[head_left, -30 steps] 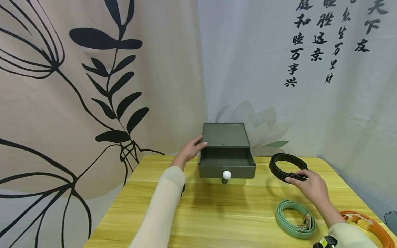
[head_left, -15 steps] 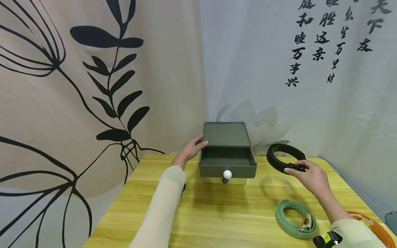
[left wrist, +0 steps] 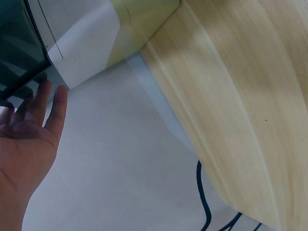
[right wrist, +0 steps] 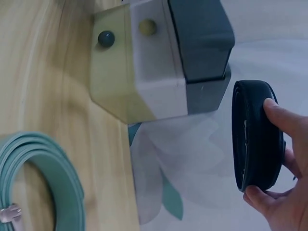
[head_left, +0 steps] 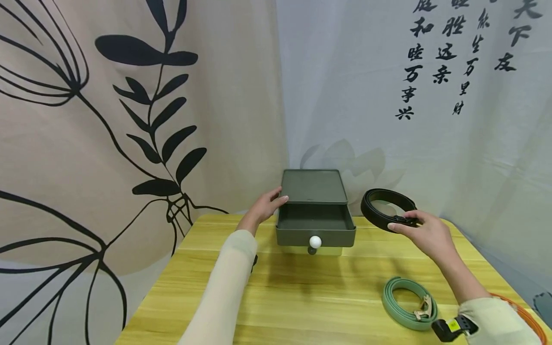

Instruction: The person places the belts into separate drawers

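My left hand (head_left: 264, 209) rests at the left edge of a small dark green drawer box (head_left: 315, 186), fingers mostly straight; the left wrist view shows its fingertips against the dark casing. The box's top drawer (head_left: 293, 238) is pulled out and a white knob (head_left: 315, 242) sits on its front. Inside, the visible part of that drawer is bare. My right hand (head_left: 427, 235) grips a coiled black belt (head_left: 370, 213) between thumb and fingers, held above the table to the right of the box. In the right wrist view the belt (right wrist: 262, 139) stands on edge.
A coiled green belt (head_left: 398, 315) with a metal buckle lies on the wooden table (head_left: 267, 306) at right front. An orange belt (head_left: 528, 318) is partly hidden behind my right sleeve. Below the dark drawer are white and yellow tiers (right wrist: 110, 72). A printed curtain hangs behind.
My right hand has lifted the black belt and carried it left and away from me, toward the drawer box. My left hand has stayed at the box.
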Demonstrator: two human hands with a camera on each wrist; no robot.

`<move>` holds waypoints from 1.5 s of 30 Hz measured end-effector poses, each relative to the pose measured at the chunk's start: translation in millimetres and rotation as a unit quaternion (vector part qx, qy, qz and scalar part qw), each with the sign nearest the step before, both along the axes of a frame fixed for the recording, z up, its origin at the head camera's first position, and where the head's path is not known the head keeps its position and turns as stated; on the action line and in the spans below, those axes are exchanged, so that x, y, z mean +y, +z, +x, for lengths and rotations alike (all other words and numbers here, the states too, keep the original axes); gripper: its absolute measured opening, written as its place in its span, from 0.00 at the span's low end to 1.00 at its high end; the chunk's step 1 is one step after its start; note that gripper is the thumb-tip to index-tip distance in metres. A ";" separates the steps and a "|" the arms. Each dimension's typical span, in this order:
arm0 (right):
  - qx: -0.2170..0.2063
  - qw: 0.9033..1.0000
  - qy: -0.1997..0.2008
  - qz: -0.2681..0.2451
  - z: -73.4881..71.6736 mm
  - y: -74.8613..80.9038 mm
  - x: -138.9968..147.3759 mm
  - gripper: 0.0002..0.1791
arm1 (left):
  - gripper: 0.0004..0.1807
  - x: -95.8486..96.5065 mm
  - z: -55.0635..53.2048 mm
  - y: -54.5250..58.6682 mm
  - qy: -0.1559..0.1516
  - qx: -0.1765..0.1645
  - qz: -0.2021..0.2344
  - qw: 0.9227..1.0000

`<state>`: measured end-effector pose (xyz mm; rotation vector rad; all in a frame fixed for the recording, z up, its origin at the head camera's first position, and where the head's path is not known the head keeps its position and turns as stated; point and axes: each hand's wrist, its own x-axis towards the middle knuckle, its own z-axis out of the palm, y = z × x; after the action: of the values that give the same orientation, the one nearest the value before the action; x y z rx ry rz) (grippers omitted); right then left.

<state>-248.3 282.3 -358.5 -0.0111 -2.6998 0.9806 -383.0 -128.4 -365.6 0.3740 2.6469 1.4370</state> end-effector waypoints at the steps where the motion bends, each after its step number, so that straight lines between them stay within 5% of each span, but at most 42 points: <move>1: -0.005 1.000 0.004 -0.003 0.7 2.5 -2.0 0.44 | 0.39 -0.1 0.0 -0.1 0.000 0.000 -0.001 1.000; 23: -0.042 0.997 0.064 -0.026 -2.3 47.9 -41.1 0.44 | 0.38 -3.1 1.3 1.9 -0.008 -0.007 0.008 1.000; 45: -0.044 0.993 0.106 -0.023 -2.8 57.4 -80.2 0.40 | 0.38 0.7 1.0 1.5 -0.004 -0.001 0.009 1.000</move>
<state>-251.1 202.2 -301.2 0.2341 -2.8017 1.1255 -382.1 -127.6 -364.1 0.3836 2.6292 1.4585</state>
